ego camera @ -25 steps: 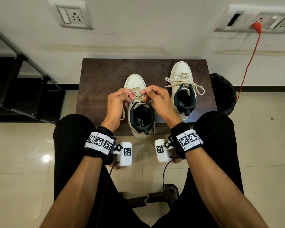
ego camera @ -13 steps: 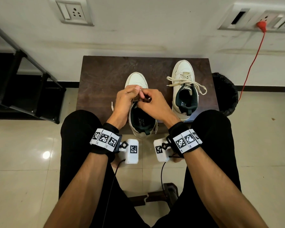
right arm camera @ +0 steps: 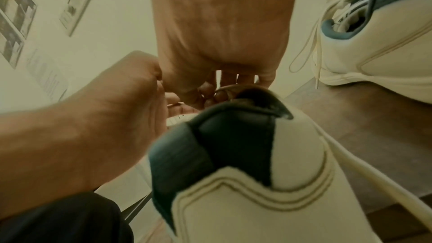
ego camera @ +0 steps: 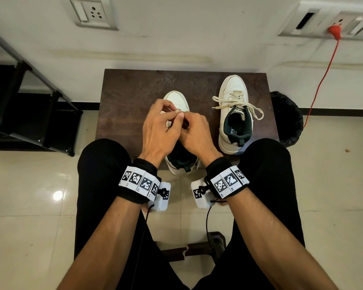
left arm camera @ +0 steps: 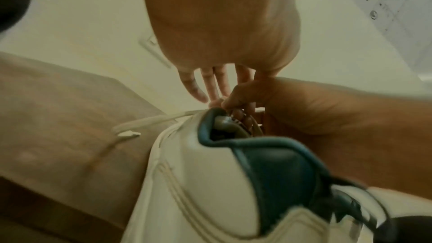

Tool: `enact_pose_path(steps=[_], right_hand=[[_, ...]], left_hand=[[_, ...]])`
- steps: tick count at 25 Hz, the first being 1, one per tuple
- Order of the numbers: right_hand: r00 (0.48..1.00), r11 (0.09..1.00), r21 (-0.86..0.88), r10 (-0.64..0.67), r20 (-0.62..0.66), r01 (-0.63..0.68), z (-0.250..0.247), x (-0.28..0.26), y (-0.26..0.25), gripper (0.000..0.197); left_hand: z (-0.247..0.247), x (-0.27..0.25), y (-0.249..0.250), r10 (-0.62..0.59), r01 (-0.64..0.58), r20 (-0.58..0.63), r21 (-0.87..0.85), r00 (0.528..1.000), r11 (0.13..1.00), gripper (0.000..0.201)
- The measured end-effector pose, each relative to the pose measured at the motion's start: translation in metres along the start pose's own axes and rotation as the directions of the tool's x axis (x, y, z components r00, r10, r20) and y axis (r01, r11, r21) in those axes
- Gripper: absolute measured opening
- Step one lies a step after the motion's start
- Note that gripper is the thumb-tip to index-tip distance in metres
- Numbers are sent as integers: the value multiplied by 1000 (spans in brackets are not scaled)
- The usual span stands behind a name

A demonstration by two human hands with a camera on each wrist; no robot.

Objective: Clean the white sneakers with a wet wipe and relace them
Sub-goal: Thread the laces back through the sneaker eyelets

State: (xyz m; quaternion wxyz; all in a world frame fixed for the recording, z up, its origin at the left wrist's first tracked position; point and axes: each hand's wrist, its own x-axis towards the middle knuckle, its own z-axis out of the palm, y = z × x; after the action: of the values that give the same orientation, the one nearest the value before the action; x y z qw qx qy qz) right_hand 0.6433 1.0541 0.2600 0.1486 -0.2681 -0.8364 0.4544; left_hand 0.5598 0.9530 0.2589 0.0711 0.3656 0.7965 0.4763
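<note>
Two white sneakers with dark green lining stand on a dark brown table (ego camera: 130, 97). The nearer sneaker (ego camera: 177, 100) is in the middle, its heel (left arm camera: 210, 182) over the table's front edge. My left hand (ego camera: 172, 114) and right hand (ego camera: 183, 121) meet above its tongue, and both pinch its cream shoelace (left arm camera: 140, 123). Knuckles hide the eyelets and the exact grip. One loose lace end lies on the table to the left in the left wrist view. The other sneaker (ego camera: 235, 114) stands to the right, laced, with loose loops (right arm camera: 304, 51).
A black bin (ego camera: 287, 120) stands against the table's right side. A black metal rack (ego camera: 29, 105) is on the left. A red cable (ego camera: 321, 80) hangs from a wall socket. My knees flank the table's front edge.
A second ago my hands held the lace apart at either side of the tongue. They have come together and shifted slightly toward the toe, fingers now interlocked over the lace.
</note>
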Motion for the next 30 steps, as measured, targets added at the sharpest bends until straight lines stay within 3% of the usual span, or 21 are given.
enact_pose_path(steps=[3, 6, 8, 9, 11, 13, 15, 20, 22, 24, 27, 30], right_hand=[[998, 998, -16, -62, 17, 63, -3, -2, -2, 16], [998, 999, 17, -46, 37, 45, -2, 0, 2, 19], [999, 999, 23, -24, 38, 23, -1, 4, 7, 20], [999, 1000, 11, -18, 36, 17, -1, 5, 8, 21], [999, 1000, -4, -20, 35, 20, -2, 5, 8, 21], [999, 999, -9, -35, 39, 35, -3, 4, 7, 26], [998, 998, -33, -50, 49, 52, -4, 2, 6, 30], [991, 994, -33, -104, 84, 107, -12, 2, 6, 28], [999, 987, 159, -36, 9, 34, -11, 2, 9, 25], [994, 917, 393, 90, -54, -62, -8, 4, 11, 21], [976, 822, 547, 214, -41, -157, -4, 6, 11, 17], [965, 786, 580, 263, -2, -213, -5, 8, 16, 18]], left_hand=[[-1, -4, 6, 86, -64, -140, 149, 986, 987, 23], [-4, -7, 12, 146, -104, -241, 176, 959, 979, 16], [-11, -4, 12, 95, -58, -326, 121, 941, 991, 15], [-13, -2, 10, -11, 36, -332, 69, 943, 997, 18], [-14, 2, 6, -327, 323, -175, -50, 929, 945, 25], [-13, 3, 4, -499, 495, 10, -149, 866, 856, 27], [-12, 4, 3, -521, 520, 61, -237, 851, 821, 25], [-13, 7, 6, -558, 537, 46, -350, 828, 768, 22], [-14, 8, 7, -584, 549, 37, -390, 811, 739, 24], [-16, 10, 8, -590, 546, 32, -423, 807, 723, 21], [-17, 10, 4, -537, 517, 65, -391, 841, 762, 21], [-12, 5, 0, -409, 416, 81, -261, 909, 871, 16]])
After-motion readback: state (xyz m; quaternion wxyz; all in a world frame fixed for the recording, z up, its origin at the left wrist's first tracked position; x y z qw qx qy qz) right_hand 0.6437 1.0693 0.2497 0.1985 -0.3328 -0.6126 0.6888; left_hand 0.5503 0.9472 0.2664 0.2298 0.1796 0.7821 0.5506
